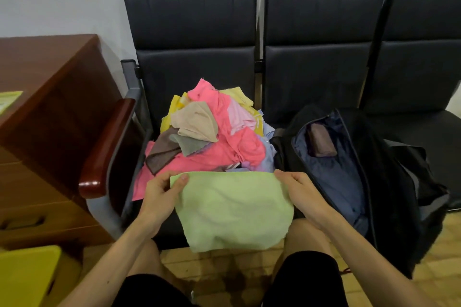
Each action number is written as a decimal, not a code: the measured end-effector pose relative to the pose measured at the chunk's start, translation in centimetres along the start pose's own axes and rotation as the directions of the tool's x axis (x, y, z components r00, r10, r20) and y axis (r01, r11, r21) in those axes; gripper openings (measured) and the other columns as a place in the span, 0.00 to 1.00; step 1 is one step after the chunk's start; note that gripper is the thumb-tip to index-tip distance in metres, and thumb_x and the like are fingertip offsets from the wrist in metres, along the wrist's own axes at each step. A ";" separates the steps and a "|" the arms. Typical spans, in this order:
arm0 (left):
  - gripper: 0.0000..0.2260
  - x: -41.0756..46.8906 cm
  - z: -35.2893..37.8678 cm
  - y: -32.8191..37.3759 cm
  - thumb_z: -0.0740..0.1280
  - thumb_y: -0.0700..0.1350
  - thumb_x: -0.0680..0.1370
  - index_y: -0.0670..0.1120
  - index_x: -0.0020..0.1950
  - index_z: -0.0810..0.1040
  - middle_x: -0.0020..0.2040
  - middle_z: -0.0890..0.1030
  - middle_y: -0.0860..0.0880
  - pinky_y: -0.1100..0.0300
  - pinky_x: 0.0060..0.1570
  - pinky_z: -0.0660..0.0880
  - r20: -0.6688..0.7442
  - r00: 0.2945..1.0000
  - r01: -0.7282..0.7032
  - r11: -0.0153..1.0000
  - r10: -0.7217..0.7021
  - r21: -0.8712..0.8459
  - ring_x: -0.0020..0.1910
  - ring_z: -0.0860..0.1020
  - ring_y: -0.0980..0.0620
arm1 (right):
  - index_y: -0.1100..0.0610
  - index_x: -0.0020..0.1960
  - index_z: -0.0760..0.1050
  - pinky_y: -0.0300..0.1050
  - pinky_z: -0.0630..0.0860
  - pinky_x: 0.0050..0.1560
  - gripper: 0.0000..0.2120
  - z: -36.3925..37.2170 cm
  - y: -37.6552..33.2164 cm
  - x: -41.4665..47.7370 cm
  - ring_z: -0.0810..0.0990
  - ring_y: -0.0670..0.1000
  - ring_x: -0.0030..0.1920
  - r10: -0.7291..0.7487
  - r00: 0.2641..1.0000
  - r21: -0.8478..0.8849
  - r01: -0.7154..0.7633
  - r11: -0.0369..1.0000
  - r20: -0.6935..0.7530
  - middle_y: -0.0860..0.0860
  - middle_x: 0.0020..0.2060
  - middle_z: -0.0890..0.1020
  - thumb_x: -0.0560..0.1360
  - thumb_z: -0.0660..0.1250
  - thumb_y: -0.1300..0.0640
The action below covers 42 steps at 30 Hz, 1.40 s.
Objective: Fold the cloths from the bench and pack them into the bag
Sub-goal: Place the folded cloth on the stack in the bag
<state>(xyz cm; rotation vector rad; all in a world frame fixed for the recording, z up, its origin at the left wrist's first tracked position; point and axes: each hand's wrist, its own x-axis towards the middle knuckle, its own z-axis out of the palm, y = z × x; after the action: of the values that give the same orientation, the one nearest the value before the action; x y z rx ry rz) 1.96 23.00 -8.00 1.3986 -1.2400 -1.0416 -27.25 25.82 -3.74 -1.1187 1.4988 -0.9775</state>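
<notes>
A: Step in hand?
B: Folding. Green cloth (pixel 232 209) is held up by its top corners and hangs in front of the desk (pixel 316 77) edge, above the knees. Left hand (pixel 159 192) pinches the left corner, thumb on top. Right hand (pixel 299 192) grips the right corner, its fingers mostly hidden behind the cloth.
A: The rest?
B: Pile of cloths (pixel 212 129) heaped unfolded on the left seat, just behind the green one. Bag (pixel 389 182) lies unzipped on the next seat, one dark folded cloth (pixel 320 141) inside. Early in the job, I judge.
A: Next move?
B: Probably bring the corners together, edges matched, then carry it right into the bag
</notes>
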 end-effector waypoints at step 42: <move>0.07 -4.3 3.4 1.6 0.71 0.42 0.78 0.53 0.49 0.85 0.43 0.85 0.55 0.60 0.46 0.76 0.296 0.945 -0.208 0.954 0.138 0.217 0.44 0.81 0.56 | 0.53 0.56 0.73 0.54 0.80 0.52 0.11 5.8 3.8 -2.5 0.82 0.47 0.44 0.066 0.954 -0.081 -0.044 0.996 0.292 0.50 0.46 0.81 0.77 0.71 0.53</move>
<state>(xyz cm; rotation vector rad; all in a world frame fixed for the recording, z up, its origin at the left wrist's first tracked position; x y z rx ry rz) -2.12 26.79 -7.01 1.3256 -1.7172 -1.0096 -22.01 28.96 -7.88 -1.2108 1.3239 -0.6866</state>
